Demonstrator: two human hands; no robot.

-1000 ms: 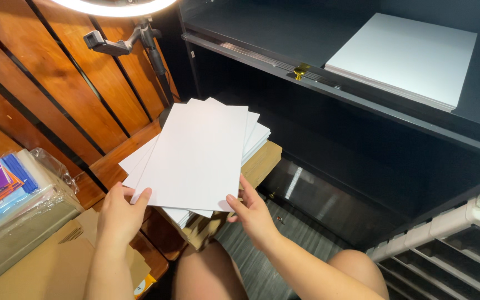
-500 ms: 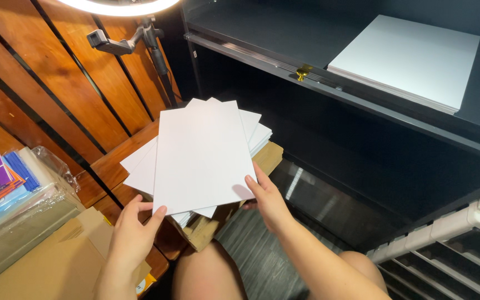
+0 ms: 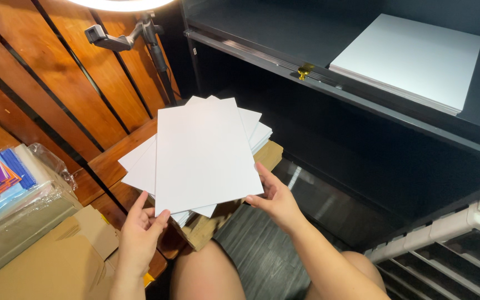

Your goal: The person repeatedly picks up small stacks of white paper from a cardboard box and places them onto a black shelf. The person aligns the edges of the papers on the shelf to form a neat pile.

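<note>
A white sheet [image 3: 204, 153] is held up flat between my hands, above a fanned pile of white sheets [image 3: 254, 129] that lies on a brown cardboard box [image 3: 265, 158]. My left hand [image 3: 140, 233] grips the sheet's near left corner from below. My right hand [image 3: 276, 197] supports its near right corner with the fingers under the edge. A second neat stack of white sheets [image 3: 406, 58] rests on the upper shelf of the black cabinet [image 3: 334, 91] at the right.
Wooden slat wall [image 3: 56, 94] at left, with a ring light stand and clamp [image 3: 120, 39]. Plastic-wrapped coloured packs [image 3: 6, 189] and flat cardboard [image 3: 56, 261] lie at lower left. A white plastic drawer rack [image 3: 451, 244] stands at lower right. My knees are below.
The top sheet has been turned from slanted to nearly upright and lifted off the pile. My left hand slid to its lower left corner, my right hand to its right corner.
</note>
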